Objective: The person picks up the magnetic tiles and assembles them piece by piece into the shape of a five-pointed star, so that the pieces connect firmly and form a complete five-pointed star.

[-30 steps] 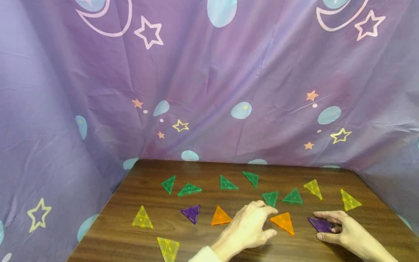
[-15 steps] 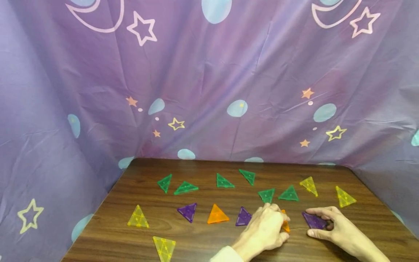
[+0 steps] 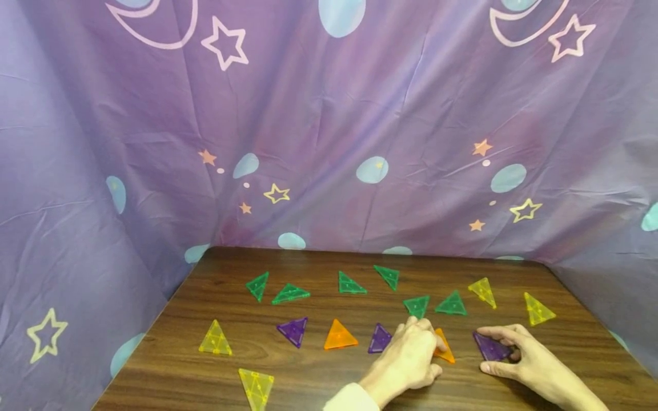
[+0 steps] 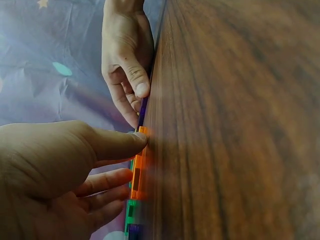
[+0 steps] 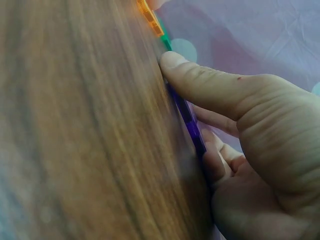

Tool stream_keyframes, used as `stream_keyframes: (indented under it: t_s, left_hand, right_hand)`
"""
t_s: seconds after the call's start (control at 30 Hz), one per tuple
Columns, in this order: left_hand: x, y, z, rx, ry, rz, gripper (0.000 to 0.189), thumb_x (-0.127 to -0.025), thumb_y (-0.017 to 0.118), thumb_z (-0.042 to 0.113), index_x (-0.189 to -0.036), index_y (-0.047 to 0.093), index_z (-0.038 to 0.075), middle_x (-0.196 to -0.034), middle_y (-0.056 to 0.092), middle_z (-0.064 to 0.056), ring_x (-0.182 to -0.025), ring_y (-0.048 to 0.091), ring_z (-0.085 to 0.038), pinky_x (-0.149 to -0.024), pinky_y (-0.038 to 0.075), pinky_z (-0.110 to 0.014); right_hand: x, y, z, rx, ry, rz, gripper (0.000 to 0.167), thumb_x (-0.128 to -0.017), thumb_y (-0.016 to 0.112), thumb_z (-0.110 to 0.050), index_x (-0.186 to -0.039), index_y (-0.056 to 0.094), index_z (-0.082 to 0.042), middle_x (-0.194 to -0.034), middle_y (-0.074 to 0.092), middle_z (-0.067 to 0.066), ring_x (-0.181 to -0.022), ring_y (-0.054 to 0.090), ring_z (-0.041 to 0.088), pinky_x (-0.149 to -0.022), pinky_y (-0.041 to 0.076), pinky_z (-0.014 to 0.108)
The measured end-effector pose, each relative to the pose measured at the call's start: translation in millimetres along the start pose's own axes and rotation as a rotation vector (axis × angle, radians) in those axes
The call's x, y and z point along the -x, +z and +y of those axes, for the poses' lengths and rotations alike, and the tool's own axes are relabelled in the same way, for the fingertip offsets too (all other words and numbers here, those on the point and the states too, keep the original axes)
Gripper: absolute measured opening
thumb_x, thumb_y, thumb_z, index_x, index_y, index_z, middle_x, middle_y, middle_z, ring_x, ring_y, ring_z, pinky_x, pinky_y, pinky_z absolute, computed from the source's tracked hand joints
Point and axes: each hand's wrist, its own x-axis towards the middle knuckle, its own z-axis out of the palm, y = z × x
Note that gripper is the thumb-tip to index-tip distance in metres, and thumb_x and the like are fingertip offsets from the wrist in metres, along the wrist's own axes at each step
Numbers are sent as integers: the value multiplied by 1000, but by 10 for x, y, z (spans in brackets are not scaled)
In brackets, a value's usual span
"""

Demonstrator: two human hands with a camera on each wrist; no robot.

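My left hand [image 3: 406,355] is over an orange triangular magnetic tile [image 3: 445,349] and covers its left part. In the left wrist view the thumb lies at one end of that orange tile [image 4: 137,175], with fingertips at its side. My right hand [image 3: 524,359] holds a purple triangular magnetic tile [image 3: 489,347] flat near the table, between thumb and fingers. The right wrist view shows that purple tile [image 5: 186,112] edge-on under the thumb. Another purple tile [image 3: 379,339] is partly hidden behind the left hand.
Several green triangles [image 3: 290,294] lie toward the back of the wooden table [image 3: 319,388]. Yellow triangles [image 3: 216,339] lie at both sides. A purple tile [image 3: 294,331] and an orange tile [image 3: 340,335] are left of centre. A purple patterned cloth [image 3: 334,120] surrounds the back.
My left hand has moved right onto the orange tile, then slightly left, uncovering a purple tile. The orange tile has turned a little. The right hand keeps its purple tile nearly in place.
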Motion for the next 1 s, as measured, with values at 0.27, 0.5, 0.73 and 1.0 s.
stream_keyframes:
  t_s: [0.27,0.5,0.73,1.0]
  left_hand:
    - [-37,7,-43,67,69,0,35,-88,95,35,-121,85,30,-116,72,17,-111,65,3,-102,50,-10]
    - [-62,4,-22,127,74,-38,36,-89,95,32,-122,83,26,-126,74,17,-119,67,2,-105,48,-9]
    - [-63,-1,6,111,39,-76,38,-92,92,35,-127,80,30,-135,73,19,-127,63,0,-112,46,-14]
    - [-74,27,20,101,57,-83,41,-94,91,37,-132,78,29,-142,71,16,-133,63,-1,-115,44,-14]
  right_hand:
    - [-20,-15,-33,0,30,-32,61,-91,94,-28,-144,71,-11,-118,58,9,-100,50,3,-74,48,24]
    - [-22,9,-44,5,5,-20,63,-88,96,-29,-143,71,-12,-110,57,6,-94,51,4,-74,46,23]
    - [-41,64,-78,7,-70,19,62,-85,99,-28,-140,73,-13,-103,54,3,-90,47,4,-70,42,25]
    - [-53,118,-178,50,-54,15,62,-82,100,-34,-135,72,-17,-103,57,0,-89,48,6,-68,43,25]
